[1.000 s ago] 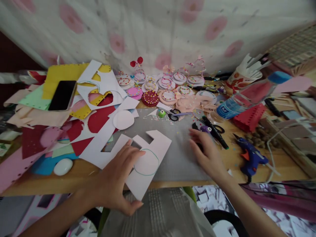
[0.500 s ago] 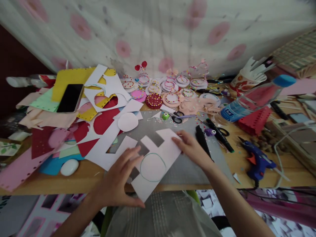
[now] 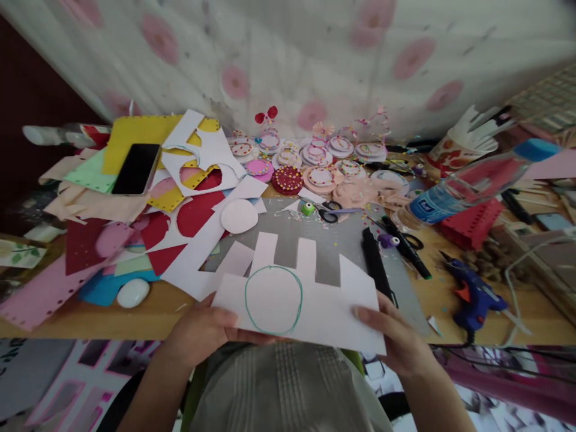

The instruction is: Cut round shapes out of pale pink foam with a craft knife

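over the table edge, both hands (image 3: pixel 202 330) (image 3: pixel 396 339) hold white card (image 3: pixel 333 306).

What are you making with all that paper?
A person holds a white sheet of paper with both hands, the left hand at its left edge and the right hand at its right edge, lifted over the near edge of the table. A green circle is drawn on the sheet, not cut out. Scissors, a black marker and a blue glue gun lie on the table, with coloured paper scraps piled to the left.
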The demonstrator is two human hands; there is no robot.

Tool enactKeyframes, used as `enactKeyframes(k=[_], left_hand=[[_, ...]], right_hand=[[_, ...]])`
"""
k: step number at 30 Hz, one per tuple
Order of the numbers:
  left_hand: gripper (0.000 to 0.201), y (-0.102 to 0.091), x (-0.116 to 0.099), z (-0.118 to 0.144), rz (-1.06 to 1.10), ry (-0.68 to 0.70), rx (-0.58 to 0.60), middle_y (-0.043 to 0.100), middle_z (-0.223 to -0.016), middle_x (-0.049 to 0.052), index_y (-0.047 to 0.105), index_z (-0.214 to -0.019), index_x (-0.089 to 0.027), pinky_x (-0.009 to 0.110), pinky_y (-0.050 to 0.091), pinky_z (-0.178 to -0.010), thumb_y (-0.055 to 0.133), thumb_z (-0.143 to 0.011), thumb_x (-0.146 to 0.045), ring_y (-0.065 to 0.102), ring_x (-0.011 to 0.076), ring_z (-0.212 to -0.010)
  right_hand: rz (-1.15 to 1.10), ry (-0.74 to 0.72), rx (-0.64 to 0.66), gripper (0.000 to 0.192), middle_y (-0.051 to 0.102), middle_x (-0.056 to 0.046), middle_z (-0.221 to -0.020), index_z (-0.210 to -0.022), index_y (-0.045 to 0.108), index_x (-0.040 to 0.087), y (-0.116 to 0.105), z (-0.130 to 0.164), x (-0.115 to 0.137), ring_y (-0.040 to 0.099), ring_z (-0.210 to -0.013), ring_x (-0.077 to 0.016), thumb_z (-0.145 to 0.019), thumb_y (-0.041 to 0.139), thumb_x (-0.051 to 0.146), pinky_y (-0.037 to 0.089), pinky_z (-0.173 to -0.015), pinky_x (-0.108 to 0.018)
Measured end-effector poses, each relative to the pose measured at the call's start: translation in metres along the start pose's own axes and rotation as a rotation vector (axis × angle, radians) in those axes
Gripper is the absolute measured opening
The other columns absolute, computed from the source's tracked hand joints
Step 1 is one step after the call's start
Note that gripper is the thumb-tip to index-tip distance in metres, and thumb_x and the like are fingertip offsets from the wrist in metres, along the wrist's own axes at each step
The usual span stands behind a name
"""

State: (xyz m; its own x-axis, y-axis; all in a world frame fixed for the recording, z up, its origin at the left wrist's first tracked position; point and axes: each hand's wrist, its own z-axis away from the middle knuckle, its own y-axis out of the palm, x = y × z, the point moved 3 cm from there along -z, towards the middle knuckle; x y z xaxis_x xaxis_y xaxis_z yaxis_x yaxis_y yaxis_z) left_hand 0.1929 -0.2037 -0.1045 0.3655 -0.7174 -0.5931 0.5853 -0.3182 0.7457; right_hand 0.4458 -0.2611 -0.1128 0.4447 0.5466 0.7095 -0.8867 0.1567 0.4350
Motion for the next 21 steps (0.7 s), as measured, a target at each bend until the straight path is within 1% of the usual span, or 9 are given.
enactKeyframes(k=[3,5,7,9,12,13,15,19,21], left_hand=[[0.044,0.001,0.001,0.004,-0.056,-0.142,0.027,0.077,-0.092,0.011,0.072,-0.107,-0.014,0.043,0.058,-0.074,0.065,-0.064,-0.018,0.073,0.0325,-0.083],[0.037,-0.001,-0.001,0.005,-0.096,-0.161,-0.066,0.077,-0.085,0.010,0.075,-0.098,-0.014,0.037,0.057,-0.068,0.069,-0.061,-0.019,0.073,0.0293,-0.076],[0.031,-0.004,-0.005,0.005,-0.144,-0.126,-0.216,0.077,-0.081,0.007,0.076,-0.093,-0.016,0.030,0.056,-0.064,0.075,-0.062,-0.018,0.072,0.0237,-0.071],[0.031,-0.003,-0.007,0.003,-0.161,-0.089,-0.278,0.076,-0.079,0.006,0.076,-0.093,-0.017,0.027,0.056,-0.063,0.079,-0.062,-0.019,0.071,0.0206,-0.069],[0.029,0.002,-0.005,-0.001,-0.121,-0.043,-0.198,0.075,-0.073,0.006,0.076,-0.091,-0.015,0.024,0.054,-0.060,0.082,-0.063,-0.024,0.069,0.0190,-0.064],[0.029,0.003,-0.003,-0.002,-0.098,-0.024,-0.168,0.074,-0.071,0.006,0.075,-0.089,-0.014,0.023,0.053,-0.057,0.082,-0.063,-0.025,0.069,0.0184,-0.063],[0.030,0.003,0.005,-0.004,-0.049,0.007,-0.161,0.074,-0.071,0.006,0.074,-0.089,-0.013,0.020,0.052,-0.054,0.083,-0.063,-0.025,0.069,0.0172,-0.062],[0.038,0.008,0.029,-0.011,0.091,-0.009,-0.113,0.073,-0.072,0.007,0.071,-0.091,-0.010,0.020,0.052,-0.053,0.083,-0.060,-0.029,0.071,0.0202,-0.066],[0.043,0.011,0.037,-0.014,0.133,-0.002,-0.074,0.073,-0.072,0.007,0.069,-0.093,-0.010,0.023,0.054,-0.055,0.083,-0.059,-0.032,0.072,0.0231,-0.069]], right_hand=[[-0.008,0.069,0.221,0.055,0.074,-0.010,-0.094,-0.106,0.067,0.016,0.003,0.004,-0.001,0.069,-0.078,-0.0214,-0.059,0.080,0.040,0.053,-0.065,-0.027],[0.004,0.103,0.334,0.059,0.074,-0.010,-0.096,-0.112,0.065,0.015,0.007,0.005,-0.002,0.069,-0.080,-0.0216,-0.060,0.081,0.038,0.053,-0.066,-0.027],[0.007,0.131,0.371,0.060,0.074,-0.010,-0.098,-0.116,0.065,0.016,0.009,0.006,-0.004,0.070,-0.083,-0.0212,-0.062,0.080,0.035,0.053,-0.069,-0.027],[-0.027,0.146,0.354,0.059,0.073,-0.010,-0.103,-0.118,0.064,0.017,0.011,0.006,-0.006,0.070,-0.088,-0.0229,-0.064,0.080,0.036,0.055,-0.074,-0.030],[-0.082,0.168,0.323,0.060,0.072,-0.012,-0.104,-0.117,0.064,0.019,0.014,0.006,-0.006,0.070,-0.090,-0.0272,-0.063,0.080,0.040,0.057,-0.076,-0.038],[-0.092,0.175,0.330,0.060,0.072,-0.012,-0.101,-0.116,0.065,0.019,0.016,0.006,-0.006,0.070,-0.088,-0.0280,-0.063,0.080,0.042,0.057,-0.074,-0.040],[-0.101,0.192,0.363,0.058,0.073,-0.012,-0.096,-0.113,0.065,0.018,0.021,0.005,-0.006,0.071,-0.084,-0.0277,-0.063,0.079,0.043,0.058,-0.071,-0.040],[-0.133,0.224,0.464,0.052,0.073,-0.010,-0.080,-0.095,0.070,0.014,0.034,0.001,-0.006,0.071,-0.069,-0.0222,-0.056,0.079,0.047,0.057,-0.061,-0.031],[-0.047,0.139,0.413,0.050,0.072,-0.010,-0.071,-0.086,0.071,0.013,0.037,-0.003,-0.005,0.068,-0.058,-0.0195,-0.054,0.078,0.052,0.054,-0.053,-0.027]])
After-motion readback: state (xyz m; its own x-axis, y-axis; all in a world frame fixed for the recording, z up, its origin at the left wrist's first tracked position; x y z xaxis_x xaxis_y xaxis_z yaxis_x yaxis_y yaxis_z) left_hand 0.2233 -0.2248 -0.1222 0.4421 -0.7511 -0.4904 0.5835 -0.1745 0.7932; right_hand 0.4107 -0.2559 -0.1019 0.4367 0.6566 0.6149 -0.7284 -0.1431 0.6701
